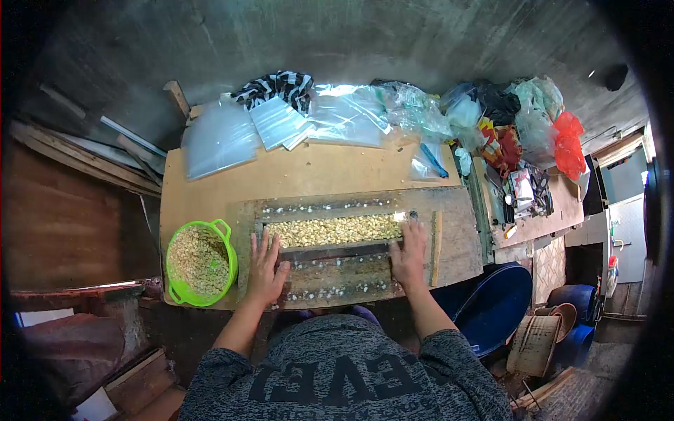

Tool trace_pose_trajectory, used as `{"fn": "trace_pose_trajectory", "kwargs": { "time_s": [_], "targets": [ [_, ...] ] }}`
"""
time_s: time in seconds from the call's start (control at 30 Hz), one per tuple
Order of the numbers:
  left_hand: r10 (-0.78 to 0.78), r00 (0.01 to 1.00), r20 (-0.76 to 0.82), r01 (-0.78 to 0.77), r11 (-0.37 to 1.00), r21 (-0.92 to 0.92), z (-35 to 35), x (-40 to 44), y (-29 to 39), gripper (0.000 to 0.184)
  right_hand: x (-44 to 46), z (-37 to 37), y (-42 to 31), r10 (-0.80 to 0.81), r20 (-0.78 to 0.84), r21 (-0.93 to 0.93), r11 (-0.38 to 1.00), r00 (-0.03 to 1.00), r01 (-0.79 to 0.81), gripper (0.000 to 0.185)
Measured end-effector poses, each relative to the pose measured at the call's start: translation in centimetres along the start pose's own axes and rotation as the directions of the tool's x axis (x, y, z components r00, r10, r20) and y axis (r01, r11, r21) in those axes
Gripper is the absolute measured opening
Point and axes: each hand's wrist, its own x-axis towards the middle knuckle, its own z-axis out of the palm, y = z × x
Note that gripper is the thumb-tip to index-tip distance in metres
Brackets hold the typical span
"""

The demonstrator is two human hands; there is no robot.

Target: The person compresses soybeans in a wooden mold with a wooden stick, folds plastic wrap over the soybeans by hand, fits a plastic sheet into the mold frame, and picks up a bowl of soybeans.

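Observation:
A long wooden frame (337, 250), set on a dark worn board (323, 284), holds a layer of pale yellow pieces (337, 230), too small to name. My left hand (265, 270) lies at its left end, fingers stretched out and thumb apart. At the right end is my right hand (411, 254), fingers spread along the corner and holding nothing that I can see. Left of my left hand stands a bright green plastic basket (227, 270) with two handles, filled with similar pale bits.
Clear plastic sheets (221, 140) lie along the table's (203, 200) back. A wooden stick (437, 245) rests right of my right hand. Plastic bags (537, 112) and a red bag (569, 144) are heaped at the back right. A blue tub (495, 305) stands below the right edge.

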Motion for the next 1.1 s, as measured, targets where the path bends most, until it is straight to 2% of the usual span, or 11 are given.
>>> {"fn": "trace_pose_trajectory", "kwargs": {
  "time_s": [0.07, 0.17, 0.37, 0.5, 0.57, 0.8, 0.87, 1.0, 1.07, 1.1],
  "targets": [
    [0.003, 1.0, -0.003, -0.003, 1.0, -0.004, 0.0, 0.0, 0.0, 0.067, -0.1, 0.1, -0.1, -0.033, 0.094, -0.043, 0.998, 0.995, 0.038, 0.057],
    [-0.043, 0.999, 0.022, 0.043, 0.999, -0.019, -0.1, -0.1, 0.2, 0.067, 0.0, -0.3, -0.5, -0.04, 0.133, -0.137, 0.989, 0.99, 0.058, 0.058],
    [-0.038, 0.999, 0.029, 0.038, 0.999, -0.016, -0.1, 0.0, 0.0, 0.07, 0.0, -0.8, -0.4, -0.105, 0.179, -0.188, 0.972, 0.978, 0.139, 0.064],
    [-0.025, 0.999, 0.021, 0.025, 1.0, -0.006, -0.1, 0.0, -0.2, 0.074, -0.2, -0.9, -0.7, -0.111, 0.177, -0.189, 0.971, 0.978, 0.145, 0.068],
    [-0.025, 0.999, 0.026, 0.024, 0.999, 0.029, 0.2, 0.0, -0.7, 0.082, -0.3, -0.7, -0.4, -0.113, 0.169, -0.115, 0.984, 0.979, 0.134, 0.071],
    [-0.069, 0.996, 0.053, 0.067, 0.997, 0.033, -0.9, 0.2, 0.9, 0.093, -0.3, -1.2, -0.5, -0.137, 0.199, -0.165, 0.971, 0.97, 0.171, 0.08],
    [-0.071, 0.997, 0.041, 0.07, 0.997, 0.023, -0.9, 0.3, 0.8, 0.091, -0.2, -1.5, -0.6, -0.189, 0.149, -0.17, 0.962, 0.971, 0.214, 0.087],
    [-0.074, 0.997, 0.01, 0.073, 0.996, 0.055, -0.4, 0.2, 0.4, 0.083, -0.1, -1.8, -0.7, -0.167, 0.183, -0.218, 0.954, 0.969, 0.206, 0.09],
    [-0.041, 0.998, -0.054, 0.046, 0.995, 0.089, -0.4, 0.4, 0.3, 0.066, 0.4, -2.3, -1.0, -0.174, 0.227, -0.184, 0.958, 0.958, 0.218, 0.091],
    [-0.051, 0.997, -0.06, 0.057, 0.993, 0.101, -0.6, 0.5, 0.3, 0.066, 0.6, -2.4, -1.0, -0.184, 0.232, -0.169, 0.959, 0.955, 0.226, 0.091]
  ]
}}
